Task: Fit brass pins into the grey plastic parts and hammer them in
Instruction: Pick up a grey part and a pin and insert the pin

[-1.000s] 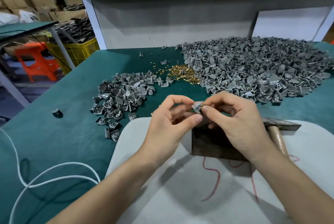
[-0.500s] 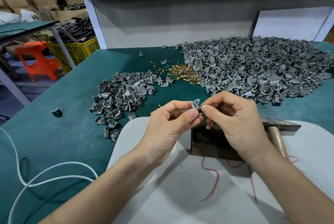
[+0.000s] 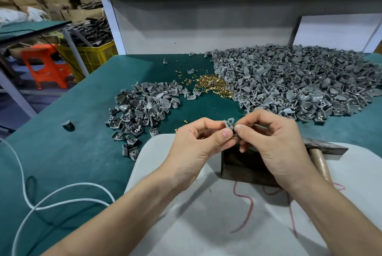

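A grey plastic part [image 3: 229, 123] is pinched from both sides by the left grip [image 3: 198, 146] and right grip [image 3: 275, 144], both clamped on it. Just beneath, a dark block [image 3: 244, 166] is set; beyond, brass pins [image 3: 213, 86] and grey heaps [image 3: 299, 82] are spread across the table [image 3: 62, 162].

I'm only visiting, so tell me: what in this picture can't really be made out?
All head view.
Whether a brass pin is in the grey part: the pinching fingertips of the left hand and right hand cover it.
Dark block: top hidden under both hands.
Hammer: handle passes behind the right forearm.
White cord: cut off by the left and bottom edges.
Brass pins pile: too small to count.
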Demonstrator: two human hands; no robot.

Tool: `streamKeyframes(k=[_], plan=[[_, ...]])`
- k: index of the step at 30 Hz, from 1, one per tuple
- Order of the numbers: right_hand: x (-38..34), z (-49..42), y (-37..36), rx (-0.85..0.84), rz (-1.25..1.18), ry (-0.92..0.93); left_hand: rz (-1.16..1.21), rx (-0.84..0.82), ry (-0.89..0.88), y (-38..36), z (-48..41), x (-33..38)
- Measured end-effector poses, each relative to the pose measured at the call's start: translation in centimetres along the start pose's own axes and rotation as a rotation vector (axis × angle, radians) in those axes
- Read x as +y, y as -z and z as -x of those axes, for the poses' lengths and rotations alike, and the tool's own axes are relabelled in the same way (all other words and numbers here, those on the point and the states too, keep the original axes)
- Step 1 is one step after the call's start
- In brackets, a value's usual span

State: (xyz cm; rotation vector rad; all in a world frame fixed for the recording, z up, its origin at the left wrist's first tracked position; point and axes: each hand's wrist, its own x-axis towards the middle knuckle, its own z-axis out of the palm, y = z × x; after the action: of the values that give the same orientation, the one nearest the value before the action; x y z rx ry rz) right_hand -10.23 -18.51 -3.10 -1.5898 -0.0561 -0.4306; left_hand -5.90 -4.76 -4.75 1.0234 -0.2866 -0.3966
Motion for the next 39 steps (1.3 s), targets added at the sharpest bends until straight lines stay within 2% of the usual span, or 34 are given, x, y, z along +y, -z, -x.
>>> streamKeyframes(k=[6, 18, 31, 39], plan=[[0.1, -0.1, 0.1, -0.007, -0.052, -0.049, 0.063, -0.021, 0.020, -0.2, 0.1, 0.0], [-0.3, -0.1, 0.5, -0.062, -0.151, -0.125, 0.043, -0.034, 0.034, 0.1, 0.0, 0.4], [0.2, 0.1, 0.0, 0.033, 0.034, -0.003, -0.002, -0.044, 0.038, 0.3, -0.3, -0.1], [0.6, -0.3, 0.5, -0.005, 0.076, -0.050, 0.003, -0.021, 0.038, 0.2, -0.4, -0.8]])
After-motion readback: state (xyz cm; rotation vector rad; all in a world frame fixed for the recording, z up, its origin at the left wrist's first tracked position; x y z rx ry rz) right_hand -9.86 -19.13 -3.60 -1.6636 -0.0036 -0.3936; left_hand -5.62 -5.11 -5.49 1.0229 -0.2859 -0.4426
